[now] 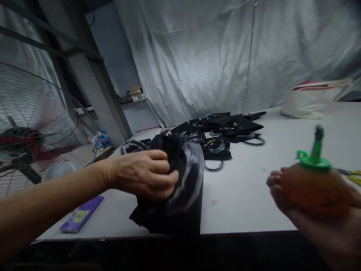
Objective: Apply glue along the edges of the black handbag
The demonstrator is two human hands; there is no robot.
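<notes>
My left hand [143,175] is closed on a black bag [187,214] at the table's front edge, its fingers curled into the upper part. A handle wrapped in clear plastic [193,169] hangs at the bag's right side, blurred by motion. On the right, my right hand [284,192] is wrapped round a squat orange squeeze bottle [316,188]. The bottle has a green cap with an upright nozzle [317,145] that is dark at its tip. It is held above the table, apart from the bag.
Several black bags [225,128] with plastic-wrapped handles lie heaped on the white table [239,203]. A purple packet [81,214] lies at the left edge near a large fan [31,139]. A white cloth bag [304,99] sits back right; a yellow-handled tool [354,177] lies behind the bottle.
</notes>
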